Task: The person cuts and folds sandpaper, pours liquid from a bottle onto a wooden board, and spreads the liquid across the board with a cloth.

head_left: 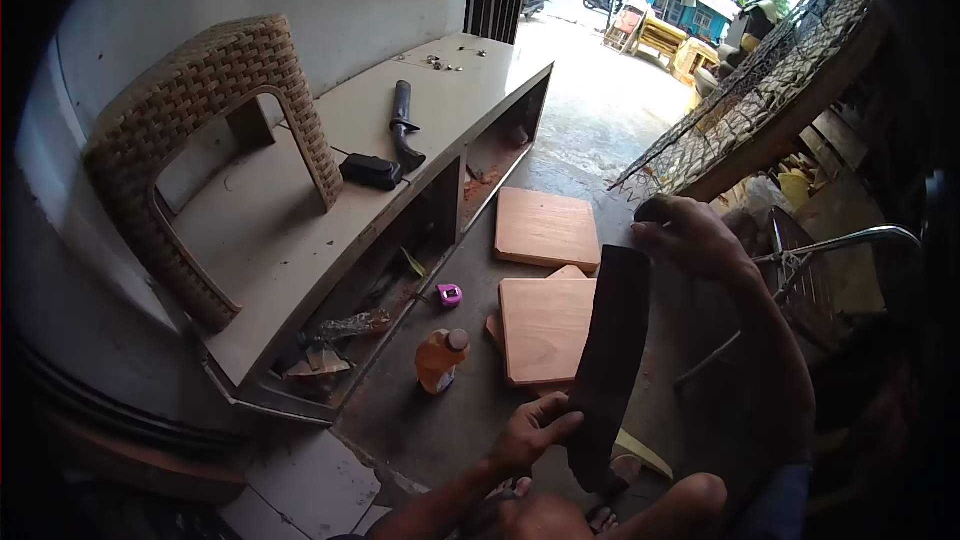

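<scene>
A long dark brown strip of flat, flexible-looking material hangs upright in front of me; I cannot make out what it is made of. My left hand is closed on its left edge near the lower end, thumb on the near face. At the top, my right hand has its fingers bent in a pinch at the strip's upper corner. Behind the strip lie pinkish wooden boards with rounded corners, one board partly covered by it and another board farther off. The strip's bottom end is near my feet.
An orange bottle and a pink tape measure are on the floor to the left. A low white counter carries a woven chair back, a dark-handled tool and a black case. A metal-framed chair stands right.
</scene>
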{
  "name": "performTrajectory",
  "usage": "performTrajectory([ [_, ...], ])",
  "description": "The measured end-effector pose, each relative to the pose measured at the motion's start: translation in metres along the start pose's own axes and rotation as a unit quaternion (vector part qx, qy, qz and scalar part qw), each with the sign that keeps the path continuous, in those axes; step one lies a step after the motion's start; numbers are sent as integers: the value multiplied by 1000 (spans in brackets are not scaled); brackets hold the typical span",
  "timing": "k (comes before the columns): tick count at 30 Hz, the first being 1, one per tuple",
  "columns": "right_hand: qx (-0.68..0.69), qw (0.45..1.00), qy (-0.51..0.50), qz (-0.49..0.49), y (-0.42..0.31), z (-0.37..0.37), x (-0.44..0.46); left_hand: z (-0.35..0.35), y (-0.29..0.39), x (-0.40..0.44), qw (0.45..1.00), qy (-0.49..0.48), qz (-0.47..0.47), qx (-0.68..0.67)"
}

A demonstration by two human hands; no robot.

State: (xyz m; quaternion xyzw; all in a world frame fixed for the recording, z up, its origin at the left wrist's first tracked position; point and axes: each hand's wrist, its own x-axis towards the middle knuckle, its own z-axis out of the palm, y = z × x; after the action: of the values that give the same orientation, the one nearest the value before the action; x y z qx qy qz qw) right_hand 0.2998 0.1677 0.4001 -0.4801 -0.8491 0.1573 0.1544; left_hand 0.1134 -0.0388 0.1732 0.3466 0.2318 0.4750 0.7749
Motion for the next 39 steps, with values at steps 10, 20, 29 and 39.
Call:
performTrajectory([
  [10, 76, 995, 55, 40, -140, 191, 268, -28, -2, -36, 978, 118, -36, 168],
  [20, -121, 989, -26, 81, -75, 155, 242, -38, 14, -56, 834, 263, -15, 485],
  [29, -54, 994, -50, 83, 72, 204, -130, -60, -13, 41, 892, 274, 104, 343],
  [39, 46, 961, -148, 231, 113, 239, -339, -88, -94, 172, 941, 292, -132, 110],
])
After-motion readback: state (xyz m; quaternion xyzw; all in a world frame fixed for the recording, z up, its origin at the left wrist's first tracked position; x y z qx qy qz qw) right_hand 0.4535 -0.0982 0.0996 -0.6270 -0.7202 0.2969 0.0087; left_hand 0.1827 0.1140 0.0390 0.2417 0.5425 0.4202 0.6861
